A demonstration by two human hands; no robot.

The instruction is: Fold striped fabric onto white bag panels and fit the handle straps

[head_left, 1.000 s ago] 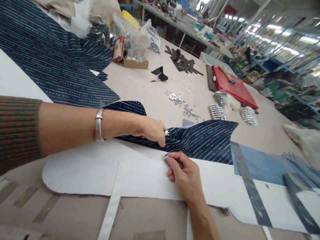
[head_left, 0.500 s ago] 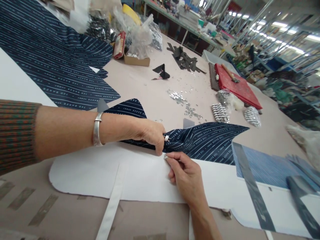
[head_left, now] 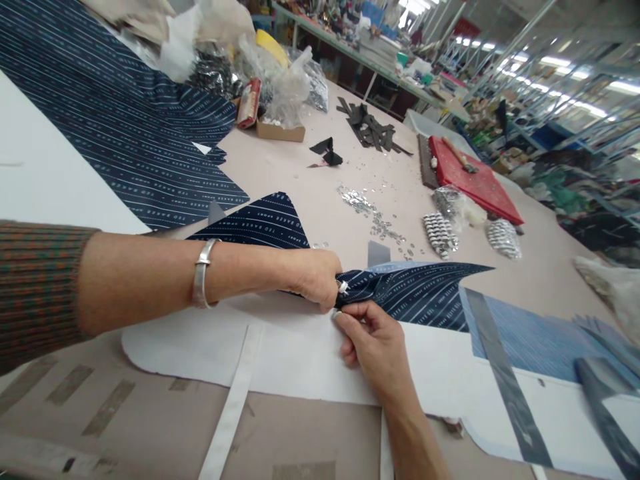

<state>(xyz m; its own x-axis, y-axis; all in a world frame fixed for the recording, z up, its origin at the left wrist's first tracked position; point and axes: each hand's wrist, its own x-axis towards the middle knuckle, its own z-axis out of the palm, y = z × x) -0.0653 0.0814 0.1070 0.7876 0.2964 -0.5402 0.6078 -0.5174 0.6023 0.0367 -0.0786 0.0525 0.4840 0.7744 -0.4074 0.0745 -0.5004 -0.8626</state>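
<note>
Head view: the right hand [head_left: 375,340] pinches a small pale item [head_left: 336,315], mostly finger-covered and unidentifiable, at the far edge of the white panel [head_left: 303,360]. Just beyond, the left hand [head_left: 320,277] is closed on bunched navy TED BAKER SPORT fabric [head_left: 425,293], apparently to gather it; that hand's fingertips are hidden.

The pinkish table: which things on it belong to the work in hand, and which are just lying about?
Seemingly in use:
dark striped fabric, bunched in the left hand
small pale piece, pinched in the right hand
white sheet, beneath the right hand

Apparently just lying about:
hammer, on the red slab
dark strips, in a heap
cardboard box
</note>
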